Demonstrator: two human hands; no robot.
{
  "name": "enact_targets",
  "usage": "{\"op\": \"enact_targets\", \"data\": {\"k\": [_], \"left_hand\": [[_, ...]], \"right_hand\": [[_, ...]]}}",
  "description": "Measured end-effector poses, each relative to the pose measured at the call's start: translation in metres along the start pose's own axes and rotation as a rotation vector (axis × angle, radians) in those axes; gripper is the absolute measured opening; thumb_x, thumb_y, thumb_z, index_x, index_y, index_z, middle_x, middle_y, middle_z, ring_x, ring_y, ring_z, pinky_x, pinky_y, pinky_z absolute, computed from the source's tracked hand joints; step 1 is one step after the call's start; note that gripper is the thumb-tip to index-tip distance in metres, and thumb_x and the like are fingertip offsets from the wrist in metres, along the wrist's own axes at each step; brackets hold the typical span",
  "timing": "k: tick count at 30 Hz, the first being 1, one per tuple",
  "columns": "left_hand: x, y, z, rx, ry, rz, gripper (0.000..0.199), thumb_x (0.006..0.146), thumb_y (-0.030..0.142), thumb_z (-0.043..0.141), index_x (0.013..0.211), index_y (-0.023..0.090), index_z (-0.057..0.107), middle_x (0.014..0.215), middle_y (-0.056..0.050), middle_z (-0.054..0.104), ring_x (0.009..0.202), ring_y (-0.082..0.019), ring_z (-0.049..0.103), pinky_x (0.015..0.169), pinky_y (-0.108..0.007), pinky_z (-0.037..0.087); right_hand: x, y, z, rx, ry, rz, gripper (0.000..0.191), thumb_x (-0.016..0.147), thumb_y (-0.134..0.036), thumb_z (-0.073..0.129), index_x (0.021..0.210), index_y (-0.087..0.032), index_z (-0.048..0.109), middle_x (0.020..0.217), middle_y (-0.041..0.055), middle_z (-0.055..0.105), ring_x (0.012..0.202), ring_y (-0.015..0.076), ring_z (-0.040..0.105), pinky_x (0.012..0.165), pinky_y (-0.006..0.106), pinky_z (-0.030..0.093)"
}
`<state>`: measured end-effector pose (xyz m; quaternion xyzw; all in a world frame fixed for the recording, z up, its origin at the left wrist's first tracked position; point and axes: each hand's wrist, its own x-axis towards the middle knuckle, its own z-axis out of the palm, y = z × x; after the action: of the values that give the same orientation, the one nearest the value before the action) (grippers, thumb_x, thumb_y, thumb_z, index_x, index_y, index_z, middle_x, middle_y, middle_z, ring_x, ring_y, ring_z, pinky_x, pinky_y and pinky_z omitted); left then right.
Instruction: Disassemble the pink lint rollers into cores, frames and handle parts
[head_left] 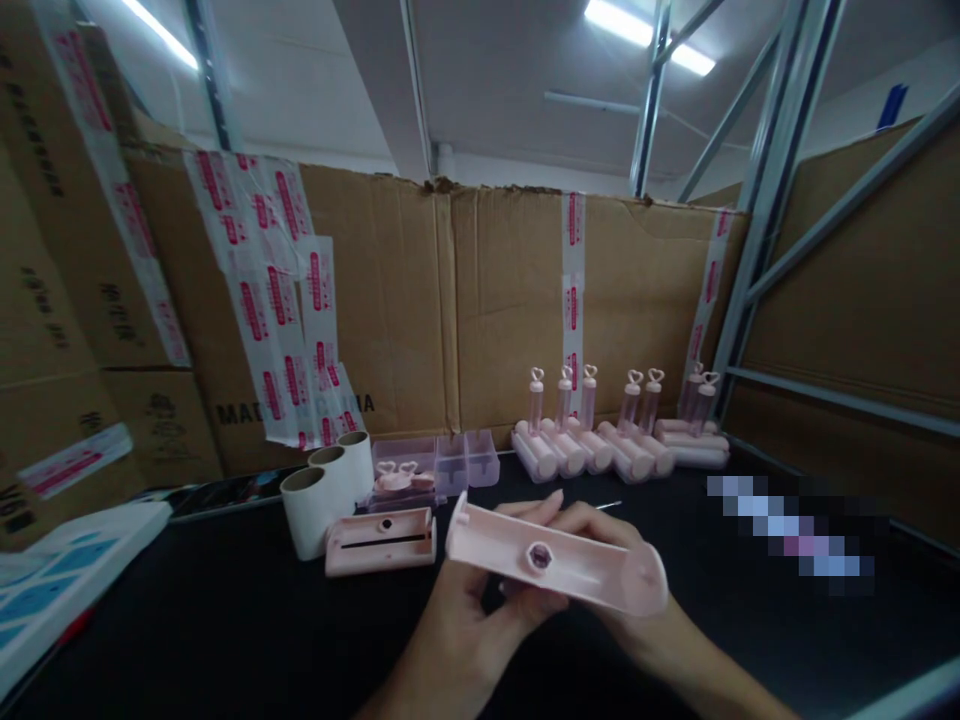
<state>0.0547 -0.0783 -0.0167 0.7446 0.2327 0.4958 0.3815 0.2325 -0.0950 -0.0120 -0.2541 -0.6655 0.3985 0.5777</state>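
Observation:
A pale pink half-round plastic shell (592, 568) is held up in front of me, its hollow side facing me. A dark-centred hole with a raised collar sits near its middle. My left hand (484, 625) grips it from below and behind, thumb at the lower edge. My right hand (637, 630) is closed around its right part, with fingers showing above the back edge. Whatever is behind the shell is hidden. Left of my hands, a similar pink shell (381, 545) with a long slot and a round hole lies hollow side up on the black table (285, 640).
White cardboard-core rolls (304, 515) stand at the left, beside translucent bins (469, 462) and pink heart-topped parts (397, 478). Several pink roller units (577, 450) with upright clear tubes line the back right. A white-and-blue tray (67, 580) lies far left. Cardboard (390, 310) walls the back.

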Motion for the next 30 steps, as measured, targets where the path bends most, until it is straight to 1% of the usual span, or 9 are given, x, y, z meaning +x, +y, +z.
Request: {"op": "enact_targets", "data": {"k": [4, 8, 12, 15, 18, 22, 24, 27, 30], "left_hand": [[0.007, 0.007, 0.002, -0.021, 0.038, 0.057, 0.042, 0.088, 0.051, 0.072, 0.125, 0.033, 0.071, 0.128, -0.005, 0.072, 0.118, -0.030, 0.068, 0.101, -0.043, 0.059], [0.008, 0.008, 0.000, 0.090, 0.108, 0.154, 0.022, 0.095, 0.044, 0.064, 0.110, 0.032, 0.073, 0.103, -0.003, 0.076, 0.095, -0.026, 0.072, 0.084, -0.037, 0.063], [0.001, -0.002, -0.004, 0.256, 0.087, 0.186, 0.024, 0.101, 0.044, 0.052, 0.112, 0.030, 0.068, 0.102, -0.005, 0.073, 0.094, -0.025, 0.069, 0.088, -0.038, 0.059], [-0.002, -0.003, -0.006, 0.297, 0.070, 0.226, 0.031, 0.101, 0.052, 0.049, 0.097, 0.026, 0.065, 0.089, -0.005, 0.068, 0.079, -0.022, 0.066, 0.076, -0.034, 0.058], [-0.001, 0.004, -0.005, 0.232, 0.074, 0.348, 0.038, 0.100, 0.054, 0.050, 0.080, 0.023, 0.061, 0.076, -0.002, 0.060, 0.066, -0.016, 0.058, 0.063, -0.027, 0.051], [0.002, 0.007, -0.003, 0.246, 0.069, 0.445, 0.046, 0.101, 0.051, 0.051, 0.069, 0.020, 0.063, 0.071, 0.000, 0.059, 0.059, -0.012, 0.055, 0.059, -0.023, 0.046], [0.002, 0.003, -0.002, 0.300, 0.141, 0.446, 0.046, 0.099, 0.054, 0.053, 0.071, 0.020, 0.062, 0.067, 0.001, 0.059, 0.055, -0.011, 0.053, 0.054, -0.023, 0.044], [0.001, -0.007, -0.003, 0.428, 0.282, 0.436, 0.033, 0.097, 0.046, 0.062, 0.077, 0.021, 0.059, 0.064, 0.004, 0.057, 0.052, -0.012, 0.054, 0.051, -0.023, 0.042], [0.001, -0.008, -0.006, 0.454, 0.246, 0.355, 0.015, 0.094, 0.028, 0.067, 0.084, 0.022, 0.057, 0.066, 0.005, 0.059, 0.055, -0.012, 0.058, 0.053, -0.023, 0.044]], "right_hand": [[0.005, 0.000, -0.022, -0.265, -0.083, -0.033, 0.025, 0.091, -0.043, 0.068, 0.105, -0.023, 0.074, 0.104, 0.0071, 0.076, 0.091, 0.0235, 0.070, 0.083, 0.033, 0.053], [0.020, 0.009, -0.067, -0.739, -0.112, -0.003, 0.020, 0.093, -0.024, 0.063, 0.109, -0.023, 0.075, 0.111, 0.0090, 0.075, 0.105, 0.0271, 0.068, 0.092, 0.039, 0.051], [0.029, 0.035, -0.105, -1.077, -0.228, 0.092, 0.030, 0.091, -0.014, 0.060, 0.116, -0.022, 0.075, 0.119, 0.0116, 0.071, 0.114, 0.0283, 0.063, 0.101, 0.042, 0.048], [0.029, 0.056, -0.114, -1.110, -0.296, 0.096, 0.028, 0.092, -0.017, 0.062, 0.116, -0.019, 0.075, 0.119, 0.0129, 0.070, 0.114, 0.0278, 0.062, 0.101, 0.041, 0.047], [0.028, 0.072, -0.112, -1.102, -0.319, 0.086, 0.024, 0.094, -0.019, 0.062, 0.113, -0.019, 0.076, 0.113, 0.0120, 0.071, 0.108, 0.0270, 0.062, 0.098, 0.040, 0.047], [0.026, 0.078, -0.108, -1.104, -0.301, 0.071, 0.016, 0.095, -0.021, 0.062, 0.102, -0.019, 0.076, 0.104, 0.0097, 0.071, 0.101, 0.0274, 0.062, 0.093, 0.041, 0.047], [0.025, 0.075, -0.108, -1.109, -0.281, 0.062, 0.014, 0.095, -0.022, 0.061, 0.099, -0.020, 0.074, 0.103, 0.0089, 0.071, 0.099, 0.0278, 0.062, 0.090, 0.042, 0.047], [0.024, 0.065, -0.110, -1.068, -0.169, 0.035, 0.014, 0.099, -0.026, 0.055, 0.105, -0.021, 0.067, 0.105, 0.0086, 0.070, 0.097, 0.0265, 0.063, 0.086, 0.039, 0.049], [0.026, 0.048, -0.107, -0.940, 0.100, -0.037, 0.015, 0.102, -0.031, 0.052, 0.109, -0.021, 0.061, 0.100, 0.0077, 0.070, 0.086, 0.0230, 0.065, 0.077, 0.036, 0.050]]}}
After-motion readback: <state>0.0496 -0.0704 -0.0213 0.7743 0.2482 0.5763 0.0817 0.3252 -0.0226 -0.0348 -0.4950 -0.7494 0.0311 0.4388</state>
